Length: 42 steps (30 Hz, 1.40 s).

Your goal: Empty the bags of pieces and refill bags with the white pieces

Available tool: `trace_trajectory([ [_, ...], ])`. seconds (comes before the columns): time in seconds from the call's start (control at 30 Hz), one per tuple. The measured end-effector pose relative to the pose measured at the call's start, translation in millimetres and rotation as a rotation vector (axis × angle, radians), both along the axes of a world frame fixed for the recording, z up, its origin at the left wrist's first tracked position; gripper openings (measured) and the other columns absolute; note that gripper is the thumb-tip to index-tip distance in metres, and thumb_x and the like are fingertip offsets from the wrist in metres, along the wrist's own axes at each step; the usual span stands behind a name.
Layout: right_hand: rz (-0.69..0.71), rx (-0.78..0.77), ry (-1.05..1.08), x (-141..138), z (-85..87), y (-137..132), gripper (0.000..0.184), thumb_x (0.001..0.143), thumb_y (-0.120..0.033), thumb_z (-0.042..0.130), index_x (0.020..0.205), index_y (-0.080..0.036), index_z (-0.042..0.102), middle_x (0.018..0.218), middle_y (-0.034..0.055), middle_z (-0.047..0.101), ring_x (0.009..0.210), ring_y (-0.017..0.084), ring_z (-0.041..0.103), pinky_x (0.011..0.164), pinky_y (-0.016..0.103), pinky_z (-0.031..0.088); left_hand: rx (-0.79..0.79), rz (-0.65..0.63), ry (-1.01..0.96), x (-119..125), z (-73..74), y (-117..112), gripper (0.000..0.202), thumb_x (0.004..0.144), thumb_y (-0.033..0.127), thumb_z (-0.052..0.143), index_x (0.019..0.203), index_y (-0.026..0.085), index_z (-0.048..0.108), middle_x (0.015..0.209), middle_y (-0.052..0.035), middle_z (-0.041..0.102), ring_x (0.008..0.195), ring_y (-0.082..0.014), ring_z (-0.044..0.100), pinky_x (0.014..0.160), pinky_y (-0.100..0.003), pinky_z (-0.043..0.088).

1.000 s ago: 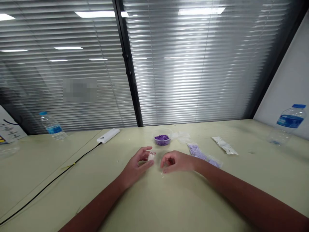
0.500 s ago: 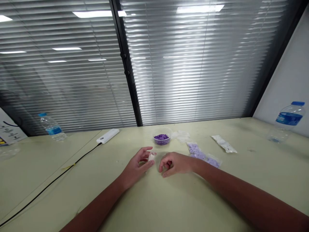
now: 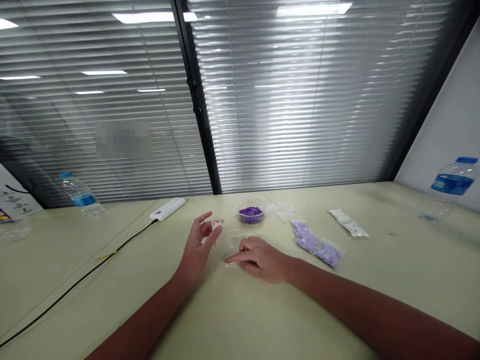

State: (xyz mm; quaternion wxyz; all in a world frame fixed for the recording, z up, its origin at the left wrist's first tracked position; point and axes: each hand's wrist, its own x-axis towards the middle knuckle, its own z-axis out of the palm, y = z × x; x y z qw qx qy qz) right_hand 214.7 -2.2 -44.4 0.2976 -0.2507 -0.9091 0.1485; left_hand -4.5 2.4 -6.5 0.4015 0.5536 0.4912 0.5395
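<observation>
My left hand (image 3: 197, 245) is raised a little above the table and pinches a small crumpled whitish piece (image 3: 216, 224), partly see-through, between thumb and fingers; its exact kind cannot be made out. My right hand (image 3: 260, 259) lies low over the table with its index finger stretched out to the left and the other fingers loosely bent. That fingertip is beside a tiny white bit (image 3: 226, 265) on the tabletop. Beyond both hands stands a clear round bowl (image 3: 251, 218) holding purple pieces (image 3: 251, 211).
Clear bags of lilac pieces (image 3: 308, 241) lie right of my hands, with a white packet (image 3: 348, 222) further right. Crumpled clear plastic (image 3: 283, 210) is beside the bowl. A white power bank (image 3: 167, 209) with a black cable (image 3: 93, 270) and water bottles (image 3: 83, 197) stand around.
My left hand has moved left with the whitish piece, away from my right hand. The right hand has shifted slightly left and its index finger has straightened towards the tabletop.
</observation>
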Motion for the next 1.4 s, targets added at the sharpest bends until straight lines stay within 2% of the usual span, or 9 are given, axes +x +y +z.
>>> trace_trajectory([
  [0.17,0.029,0.028,-0.059,6,1.0,5,0.045,0.089,-0.009,0.053,0.121,-0.032,0.075,0.083,0.0019,0.051,0.083,0.015,0.052,0.083,0.029,0.041,-0.018,-0.022,-0.021,0,3.3,-2,0.056,0.081,0.057,0.069,0.13,0.038,0.05,0.115,0.0018,0.071,0.121,-0.0148,0.062,0.093,-0.022,0.044],
  [0.43,0.012,-0.506,0.01,35,6.8,12,0.023,0.085,-0.021,0.066,0.101,-0.026,0.08,0.088,0.0008,0.055,0.068,0.008,0.051,0.06,0.021,0.041,-0.022,-0.009,0.034,3,6.3,-8,0.057,0.081,0.058,0.068,0.132,0.04,0.049,0.115,0.0024,0.07,0.117,-0.0123,0.062,0.086,-0.02,0.042],
  [0.7,0.023,-0.486,-0.008,30,9.6,13,0.024,0.081,-0.041,0.078,0.097,-0.023,0.078,0.085,0.0004,0.057,0.077,0.011,0.054,0.067,0.022,0.043,-0.031,-0.023,0.071,4,3.2,-7,0.057,0.081,0.06,0.066,0.132,0.04,0.049,0.116,0.0021,0.07,0.115,-0.0132,0.062,0.09,-0.022,0.045],
  [0.87,0.061,-0.345,-0.073,26,14.7,9,0.012,0.088,-0.03,0.07,0.091,-0.018,0.072,0.079,-0.0008,0.059,0.073,0.011,0.051,0.069,0.023,0.04,-0.053,-0.083,0.175,3,4.1,-9,0.061,0.081,0.062,0.065,0.134,0.036,0.05,0.118,-0.0004,0.07,0.112,-0.0138,0.063,0.093,-0.024,0.049],
  [0.93,0.075,-0.405,-0.073,27,14.3,9,0.012,0.09,-0.028,0.066,0.093,-0.017,0.07,0.084,0.0,0.062,0.076,0.011,0.052,0.072,0.024,0.04,-0.036,-0.114,0.266,3,6.5,-14,0.059,0.081,0.061,0.065,0.132,0.036,0.051,0.12,0.0003,0.069,0.108,-0.0126,0.064,0.094,-0.024,0.05],
  [1.1,0.056,-0.922,0.389,28,11.1,17,0.034,0.091,-0.048,0.068,0.098,-0.014,0.065,0.083,0.0008,0.056,0.071,0.01,0.047,0.065,0.023,0.035,0.042,-0.196,0.52,8,13.2,-26,0.057,0.08,0.054,0.071,0.132,0.043,0.052,0.125,0.005,0.067,0.115,-0.0117,0.059,0.103,-0.023,0.049],
  [1.23,-0.001,-0.916,0.666,21,17.2,17,0.038,0.087,-0.05,0.073,0.095,-0.013,0.068,0.081,0.0007,0.054,0.067,0.009,0.042,0.066,0.024,0.034,0.02,-0.261,0.582,12,12.5,-30,0.059,0.077,0.056,0.074,0.131,0.043,0.055,0.125,0.0039,0.066,0.117,-0.0137,0.059,0.106,-0.025,0.049],
  [1.3,0.007,-0.873,0.635,18,23.3,13,0.038,0.088,-0.05,0.072,0.098,-0.014,0.072,0.087,0.0035,0.061,0.072,0.01,0.047,0.069,0.024,0.037,0.014,-0.297,0.57,12,11.3,-30,0.059,0.077,0.056,0.075,0.131,0.044,0.055,0.124,0.0042,0.066,0.114,-0.0126,0.06,0.099,-0.022,0.051],
  [1.4,0.037,-0.856,0.604,16,30.9,7,0.04,0.089,-0.051,0.071,0.102,-0.014,0.074,0.099,0.0073,0.068,0.083,0.014,0.057,0.076,0.026,0.044,-0.036,-0.324,0.538,13,11.6,-32,0.061,0.077,0.057,0.074,0.132,0.045,0.052,0.121,0.0041,0.066,0.111,-0.0119,0.06,0.069,-0.014,0.048],
])
